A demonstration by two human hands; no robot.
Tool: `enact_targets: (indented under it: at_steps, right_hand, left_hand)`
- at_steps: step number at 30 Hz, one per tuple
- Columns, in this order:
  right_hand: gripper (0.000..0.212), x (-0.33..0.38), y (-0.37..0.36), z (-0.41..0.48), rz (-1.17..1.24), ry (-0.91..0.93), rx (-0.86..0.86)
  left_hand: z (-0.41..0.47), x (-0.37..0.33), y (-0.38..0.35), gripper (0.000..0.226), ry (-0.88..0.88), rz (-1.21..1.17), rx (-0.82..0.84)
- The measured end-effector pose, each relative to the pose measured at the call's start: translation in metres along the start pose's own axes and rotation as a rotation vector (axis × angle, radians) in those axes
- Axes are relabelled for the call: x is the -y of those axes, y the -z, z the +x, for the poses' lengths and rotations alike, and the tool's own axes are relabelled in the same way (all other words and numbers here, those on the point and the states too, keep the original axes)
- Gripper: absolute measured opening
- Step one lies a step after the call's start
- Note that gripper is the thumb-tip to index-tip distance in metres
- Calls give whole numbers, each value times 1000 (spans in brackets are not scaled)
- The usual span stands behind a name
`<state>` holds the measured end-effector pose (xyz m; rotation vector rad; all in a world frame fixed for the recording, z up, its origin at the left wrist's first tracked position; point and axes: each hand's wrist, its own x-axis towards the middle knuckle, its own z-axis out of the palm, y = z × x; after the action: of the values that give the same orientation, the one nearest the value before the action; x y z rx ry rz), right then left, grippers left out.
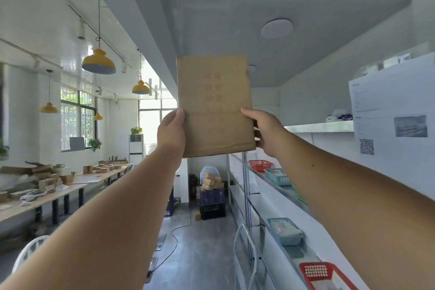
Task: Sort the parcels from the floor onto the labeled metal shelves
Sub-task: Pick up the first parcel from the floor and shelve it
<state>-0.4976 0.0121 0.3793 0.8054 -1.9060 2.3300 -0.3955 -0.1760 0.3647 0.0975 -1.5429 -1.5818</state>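
Note:
I hold a flat brown cardboard parcel point(213, 101) with faded red print up at head height in the aisle. My left hand point(171, 130) grips its lower left edge. My right hand point(267, 132) grips its lower right edge, fingers behind the card. The metal shelves point(282, 186) run along the right side, below and to the right of the parcel. A white upper shelf point(320, 126) lies just right of my right hand.
Red point(260, 164) and teal baskets point(277, 175) sit on the shelves. A printed notice point(390, 110) hangs at right. Long tables point(47, 195) with cardboard boxes fill the left. Stacked dark crates point(212, 202) with boxes stand at the aisle's far end. A white chair point(28, 254) is at lower left.

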Motion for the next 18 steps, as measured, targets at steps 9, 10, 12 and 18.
enact_targets:
  at_steps: [9,10,12,18]
  right_hand:
    - [26,20,13,-9,-48,6,62]
    - [25,21,14,-10,-56,-3,65]
    - [26,23,17,-10,-72,-21,64]
    - [44,31,23,-9,-81,-39,81]
  left_hand:
    - [2,-9,2,37,-8,43,48]
    - [1,-8,1,37,-12,48,54]
    - [-4,-7,-2,37,-28,63,67]
    - [-10,-2,-2,28,50,-17,115]
